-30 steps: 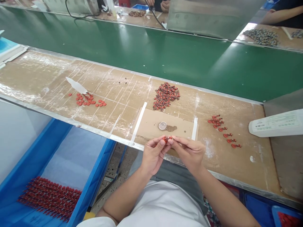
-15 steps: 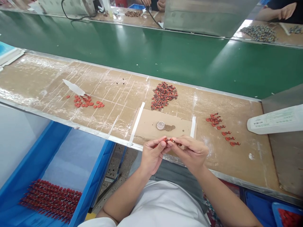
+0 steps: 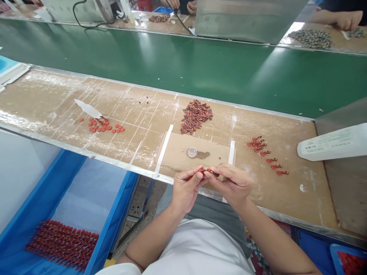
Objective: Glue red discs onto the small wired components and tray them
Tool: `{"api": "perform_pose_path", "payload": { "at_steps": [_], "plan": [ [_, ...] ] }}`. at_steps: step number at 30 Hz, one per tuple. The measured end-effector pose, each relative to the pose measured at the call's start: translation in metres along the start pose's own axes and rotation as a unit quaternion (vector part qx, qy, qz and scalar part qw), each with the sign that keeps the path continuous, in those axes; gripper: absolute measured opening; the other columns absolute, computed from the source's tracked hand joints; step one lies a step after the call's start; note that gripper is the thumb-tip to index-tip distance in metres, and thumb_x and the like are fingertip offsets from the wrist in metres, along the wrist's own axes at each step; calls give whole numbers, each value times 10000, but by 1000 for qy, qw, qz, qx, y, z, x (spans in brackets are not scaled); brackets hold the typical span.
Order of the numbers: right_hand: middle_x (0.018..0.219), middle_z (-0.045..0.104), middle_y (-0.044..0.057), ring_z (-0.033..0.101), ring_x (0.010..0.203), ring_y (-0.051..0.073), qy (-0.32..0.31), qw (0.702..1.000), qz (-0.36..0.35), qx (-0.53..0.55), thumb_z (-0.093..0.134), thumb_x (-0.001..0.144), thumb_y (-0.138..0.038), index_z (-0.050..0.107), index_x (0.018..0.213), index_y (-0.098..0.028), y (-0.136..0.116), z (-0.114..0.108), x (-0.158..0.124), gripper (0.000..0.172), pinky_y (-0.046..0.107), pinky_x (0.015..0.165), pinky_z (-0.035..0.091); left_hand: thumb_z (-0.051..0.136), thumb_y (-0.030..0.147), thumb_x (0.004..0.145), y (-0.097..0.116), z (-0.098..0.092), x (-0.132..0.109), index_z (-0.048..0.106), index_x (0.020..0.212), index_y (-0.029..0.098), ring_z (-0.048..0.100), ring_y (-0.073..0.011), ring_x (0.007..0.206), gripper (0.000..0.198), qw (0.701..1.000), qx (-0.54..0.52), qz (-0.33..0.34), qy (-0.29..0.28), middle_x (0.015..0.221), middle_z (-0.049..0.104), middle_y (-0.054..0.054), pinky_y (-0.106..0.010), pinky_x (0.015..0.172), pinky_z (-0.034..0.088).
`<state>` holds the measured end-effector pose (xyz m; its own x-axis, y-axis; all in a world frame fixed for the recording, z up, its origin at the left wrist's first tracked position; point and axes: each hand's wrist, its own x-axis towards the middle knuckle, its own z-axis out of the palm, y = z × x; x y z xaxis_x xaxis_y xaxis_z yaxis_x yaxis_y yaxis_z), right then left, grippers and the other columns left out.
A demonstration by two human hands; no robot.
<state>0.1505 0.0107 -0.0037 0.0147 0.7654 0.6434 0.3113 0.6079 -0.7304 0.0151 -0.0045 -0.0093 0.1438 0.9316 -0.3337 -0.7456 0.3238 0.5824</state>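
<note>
My left hand [image 3: 185,188] and my right hand [image 3: 234,184] meet over the table's front edge. Thumbs and fingertips of both pinch a small red and dark figurine [image 3: 204,170], largely covered by the fingers. Whether it is one piece or two parts I cannot tell. Just beyond lies a cardboard sheet [image 3: 174,152] taped at both sides, with a small clear round cup [image 3: 192,152] beside a wet brown spot. A pile of red and black figurine pieces [image 3: 196,116] sits behind it. To the right, several figurines on round red bases [image 3: 272,160] form a slanting line.
Loose red discs [image 3: 99,125] lie left by a white pointed strip [image 3: 88,109]. A white bottle [image 3: 332,142] juts in from the right. Beyond runs a green belt [image 3: 172,61]. Below left, a blue bin [image 3: 114,206] holds rows of red figurines [image 3: 63,244]. Co-workers' hands [image 3: 348,20] show across the belt.
The view has shifted slightly. My two hands keep their pinch on the figurine in nearly the same spot. A co-worker's hand at the far right has lowered toward the pile there.
</note>
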Motion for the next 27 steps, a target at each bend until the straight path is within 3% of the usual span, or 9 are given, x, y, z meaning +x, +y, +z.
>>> {"api": "perform_pose_path", "payload": {
  "at_steps": [7,18,23,27],
  "plan": [
    [832,767,6,697,643,141,11,1000,24,2,773,721,-61,732,1009,-288,3,-1,-4,369,271,613,580,802,219,732,-5,3,1,775,897,207,725,-150,887,168,1000,-3,6,7,919,777,-39,-250,825,592],
    [843,770,2,699,644,148,16,999,49,-6,770,742,-119,725,1010,-296,6,2,-6,325,284,602,582,797,209,736,-2,4,2,724,808,186,716,-103,815,105,1000,-10,-1,22,863,763,-10,-197,769,576],
    [815,767,15,692,625,147,18,999,37,-26,768,747,-136,723,973,-276,6,1,-8,269,285,589,579,822,242,703,-3,4,0,737,802,196,728,-155,871,139,999,17,9,35,889,774,-26,-265,814,589],
    [829,764,13,702,669,162,35,999,26,-20,786,704,-83,717,1015,-284,7,-1,-9,377,291,599,576,808,205,715,-3,3,-2,757,834,204,728,-173,902,129,999,35,13,22,918,778,-38,-283,820,596]
  ]
}}
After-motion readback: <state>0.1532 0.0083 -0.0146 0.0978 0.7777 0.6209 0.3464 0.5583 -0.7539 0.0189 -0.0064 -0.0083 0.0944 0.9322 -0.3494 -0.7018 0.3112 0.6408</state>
